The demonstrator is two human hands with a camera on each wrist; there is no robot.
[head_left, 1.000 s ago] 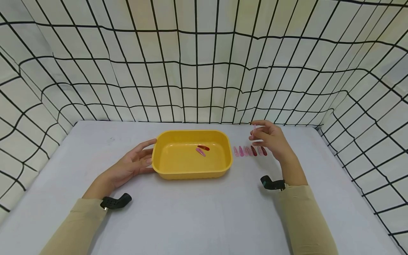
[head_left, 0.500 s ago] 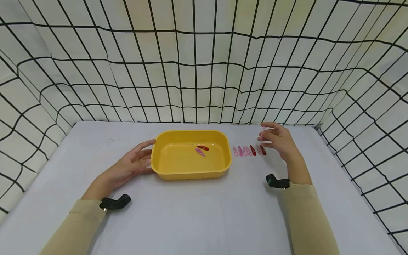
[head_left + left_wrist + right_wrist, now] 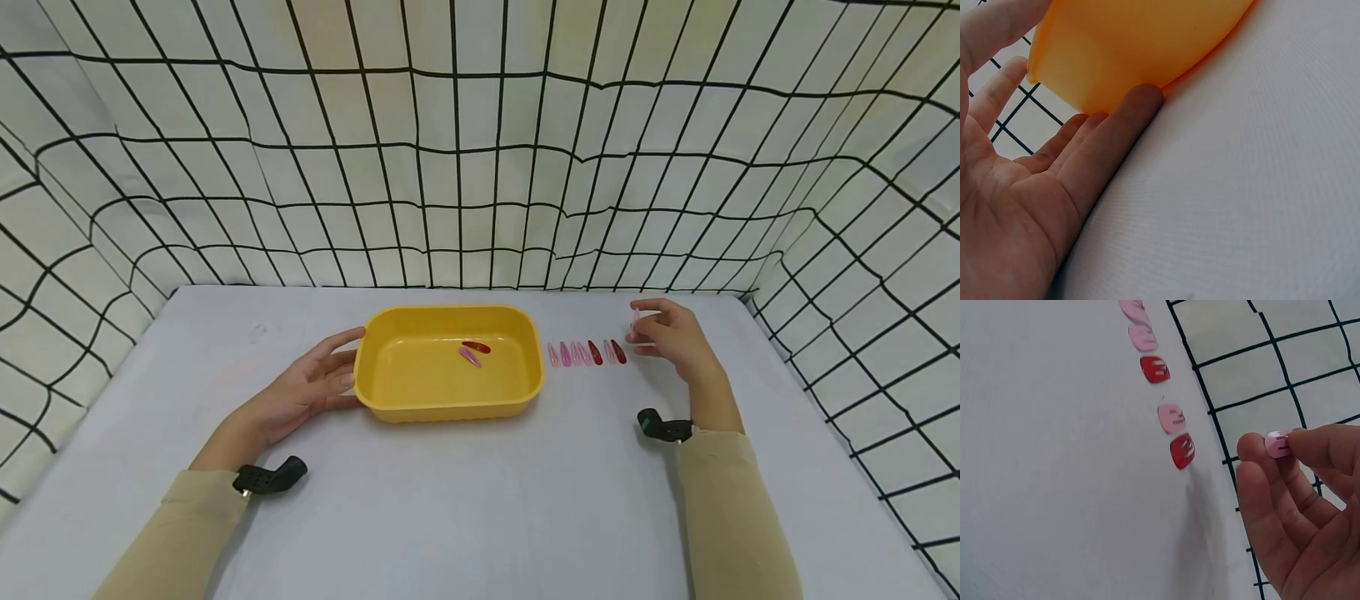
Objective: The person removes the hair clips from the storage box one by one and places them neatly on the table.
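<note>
My left hand (image 3: 292, 396) rests against the left end of a yellow plastic tray (image 3: 450, 412). Its fingers are extended along the tray's wall in the left wrist view. Inside the tray lie a red snap hair clip (image 3: 476, 347) and a pink snap hair clip (image 3: 470, 357). Between thumb and fingers, my right hand (image 3: 675, 337) pinches another pink snap hair clip (image 3: 1277, 444), raised above the table. Left of that hand, several pink and red clips stand in a row, ending in a dark red clip (image 3: 618, 352).
A white cloth (image 3: 480, 508) covers the table. Black grid netting (image 3: 457, 200) over pale walls closes off the back and both sides. The right hand is near the table's back edge.
My right hand has moved to the right and slightly lower, past the end of the row, still pinching the pink clip. The left hand stays at the tray.
</note>
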